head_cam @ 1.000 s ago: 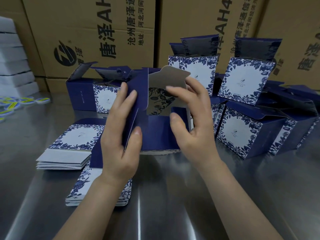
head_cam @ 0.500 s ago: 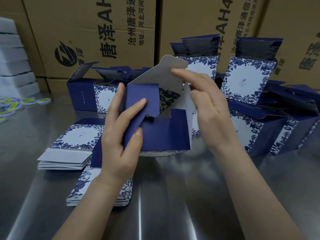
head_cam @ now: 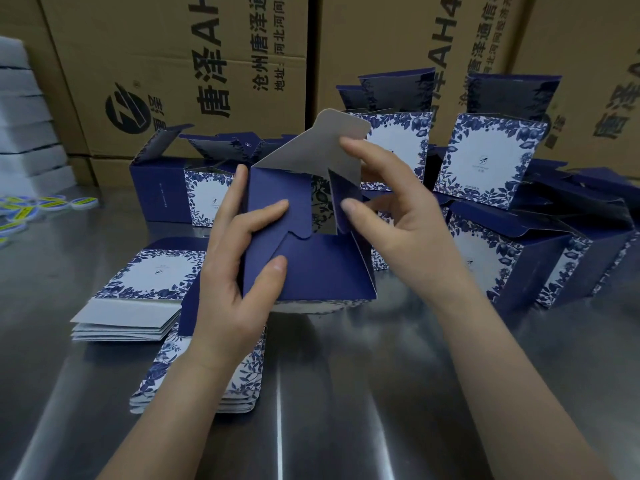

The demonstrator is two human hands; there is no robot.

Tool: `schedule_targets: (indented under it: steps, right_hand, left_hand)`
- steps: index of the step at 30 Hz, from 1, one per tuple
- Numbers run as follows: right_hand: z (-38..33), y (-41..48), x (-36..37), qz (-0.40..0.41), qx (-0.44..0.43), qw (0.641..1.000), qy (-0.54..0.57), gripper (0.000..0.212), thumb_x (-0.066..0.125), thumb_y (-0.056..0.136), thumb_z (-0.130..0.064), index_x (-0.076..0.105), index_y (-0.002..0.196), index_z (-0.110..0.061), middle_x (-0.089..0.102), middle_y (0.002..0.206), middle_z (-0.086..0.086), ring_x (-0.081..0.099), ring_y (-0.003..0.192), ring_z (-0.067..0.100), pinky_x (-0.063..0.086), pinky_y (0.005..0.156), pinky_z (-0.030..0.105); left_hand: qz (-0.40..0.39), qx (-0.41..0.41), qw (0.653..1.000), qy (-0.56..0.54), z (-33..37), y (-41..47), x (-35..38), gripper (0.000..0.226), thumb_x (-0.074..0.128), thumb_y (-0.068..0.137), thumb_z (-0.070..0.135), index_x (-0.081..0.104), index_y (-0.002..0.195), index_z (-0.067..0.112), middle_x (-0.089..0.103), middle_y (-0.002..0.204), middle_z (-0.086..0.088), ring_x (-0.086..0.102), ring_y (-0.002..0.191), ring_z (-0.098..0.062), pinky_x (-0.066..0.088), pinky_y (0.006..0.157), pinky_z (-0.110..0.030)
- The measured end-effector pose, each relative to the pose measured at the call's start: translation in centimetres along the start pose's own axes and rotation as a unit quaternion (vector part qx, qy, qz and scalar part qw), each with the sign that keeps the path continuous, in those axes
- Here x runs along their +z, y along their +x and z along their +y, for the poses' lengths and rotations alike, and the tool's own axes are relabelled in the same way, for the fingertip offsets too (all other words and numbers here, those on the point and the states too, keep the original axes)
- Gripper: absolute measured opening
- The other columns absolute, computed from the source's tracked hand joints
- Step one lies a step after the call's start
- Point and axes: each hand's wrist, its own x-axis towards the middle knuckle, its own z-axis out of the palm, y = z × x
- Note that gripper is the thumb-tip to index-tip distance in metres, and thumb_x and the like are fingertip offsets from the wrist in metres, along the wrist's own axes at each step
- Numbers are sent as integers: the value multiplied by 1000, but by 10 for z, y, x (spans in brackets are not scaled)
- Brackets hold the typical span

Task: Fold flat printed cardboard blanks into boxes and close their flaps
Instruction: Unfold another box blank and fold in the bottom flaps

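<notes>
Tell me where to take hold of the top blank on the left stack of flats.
Probably its near white edge, pinched from the front-left: the left stack lies flat and fanned, exposing that edge, while its right side sits behind the left hand and the box it holds.

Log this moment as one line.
left hand grips box | right hand presses side flap, touches top flap | box open
</notes>
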Motion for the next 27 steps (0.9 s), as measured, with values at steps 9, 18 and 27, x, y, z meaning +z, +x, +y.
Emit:
schedule_targets:
  steps: [9, 18, 27]
  right_hand:
    - [17, -15, 27, 81, 64, 968, 227, 64, 59, 87, 0, 30, 135, -32, 43, 147, 10, 38, 139, 23, 30, 114, 54]
    - [17, -20, 32, 103, 192, 911, 349, 48, 55, 95, -12, 47, 142, -18, 59, 137, 1, 56, 125, 17, 50, 98, 32]
    - [12, -23, 42, 107, 195, 872, 436, 38, 45, 99, -9, 68, 117, -34, 69, 120, -6, 65, 110, 10, 54, 82, 23]
  left_hand:
    - [-27, -25, 998, -55, 5, 0, 3, 37, 43, 92, 29, 55, 126, 21, 19, 162, -3, 22, 148, -7, 28, 115, -24]
    - [43, -105, 977, -179, 8, 9, -3, 23, 57, 86, 31, 76, 96, 39, 51, 142, 16, 45, 134, -3, 39, 104, -29]
    - [116, -111, 969, -188, 5, 12, -2, 27, 61, 89, 18, 75, 97, 39, 60, 121, 14, 57, 116, -3, 42, 91, -14]
